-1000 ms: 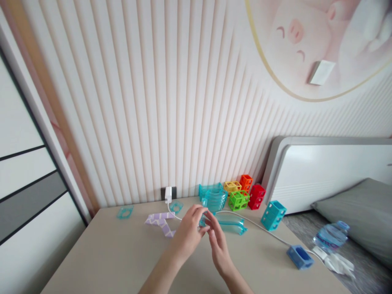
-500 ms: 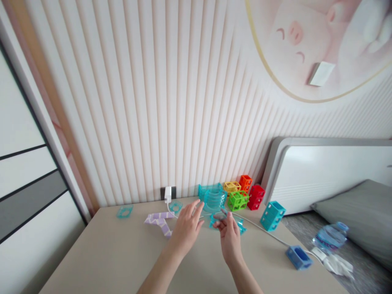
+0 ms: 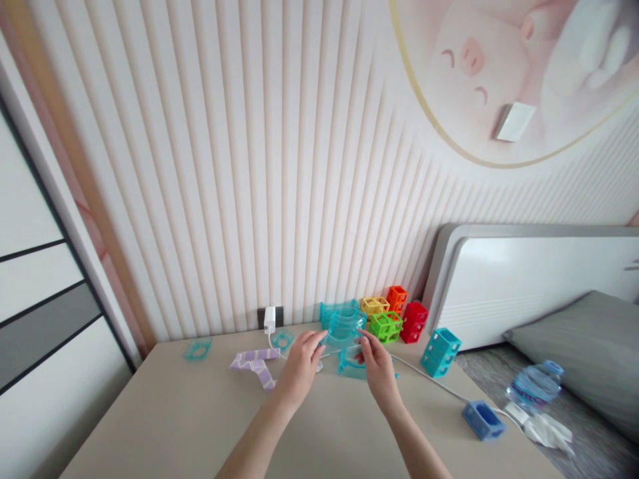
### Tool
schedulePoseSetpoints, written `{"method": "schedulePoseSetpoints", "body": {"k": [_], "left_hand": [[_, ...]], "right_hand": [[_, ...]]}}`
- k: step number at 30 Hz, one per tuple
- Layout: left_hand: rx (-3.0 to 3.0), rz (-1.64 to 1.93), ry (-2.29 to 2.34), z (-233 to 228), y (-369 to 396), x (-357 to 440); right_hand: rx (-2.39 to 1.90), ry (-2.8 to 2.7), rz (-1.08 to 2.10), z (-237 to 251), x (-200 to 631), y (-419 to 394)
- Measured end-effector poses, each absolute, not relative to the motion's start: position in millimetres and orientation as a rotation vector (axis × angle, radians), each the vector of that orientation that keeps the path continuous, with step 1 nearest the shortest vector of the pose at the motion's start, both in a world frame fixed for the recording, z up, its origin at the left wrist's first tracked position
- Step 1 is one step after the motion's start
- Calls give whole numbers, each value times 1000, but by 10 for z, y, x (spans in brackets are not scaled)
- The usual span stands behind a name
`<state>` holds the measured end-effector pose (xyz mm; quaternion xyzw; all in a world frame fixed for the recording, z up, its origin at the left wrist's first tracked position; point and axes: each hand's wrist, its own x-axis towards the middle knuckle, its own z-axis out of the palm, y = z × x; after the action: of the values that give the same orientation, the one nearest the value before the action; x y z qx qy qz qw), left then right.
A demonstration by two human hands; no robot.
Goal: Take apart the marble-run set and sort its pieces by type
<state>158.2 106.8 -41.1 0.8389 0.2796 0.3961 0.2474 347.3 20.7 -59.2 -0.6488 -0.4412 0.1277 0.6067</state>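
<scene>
A clear teal curved plastic piece [image 3: 346, 324] lies between my two hands, near the wall. My left hand [image 3: 300, 364] has its fingertips at the piece's left end, the thumb bent below them. At the right end, my right hand [image 3: 378, 366] pinches the edge with thumb and index finger. Just below the curved piece, another clear teal piece [image 3: 352, 367] rests on the table, partly behind my right hand. Behind it, a further clear teal piece [image 3: 329, 309] stands against the wall. A purple patterned strip [image 3: 254, 362] lies left of my left hand.
Yellow [image 3: 374, 305], orange [image 3: 397, 299], green [image 3: 386, 326], red [image 3: 415, 322] and teal [image 3: 441, 352] open-sided blocks stand on the right. A blue block [image 3: 483, 420] lies near a white cable [image 3: 424, 374]. Flat teal pieces [image 3: 198, 349] sit left. A water bottle [image 3: 536, 384] lies beyond the edge.
My hands have come to both ends of the curved teal piece; the left reached forward and the right lifted off the lower teal piece. The view shifted slightly.
</scene>
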Motion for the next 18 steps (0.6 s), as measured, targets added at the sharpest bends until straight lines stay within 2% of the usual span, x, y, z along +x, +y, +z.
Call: {"method": "schedulePoseSetpoints", "body": {"k": [8, 18], "left_hand": [[2233, 1137, 770, -284, 1604, 2189], [2230, 1098, 804, -490, 1800, 2420]], "right_hand": [[-1724, -1355, 64, -133, 4241, 647], [-1989, -1617, -58, -89, 4453, 848]]}}
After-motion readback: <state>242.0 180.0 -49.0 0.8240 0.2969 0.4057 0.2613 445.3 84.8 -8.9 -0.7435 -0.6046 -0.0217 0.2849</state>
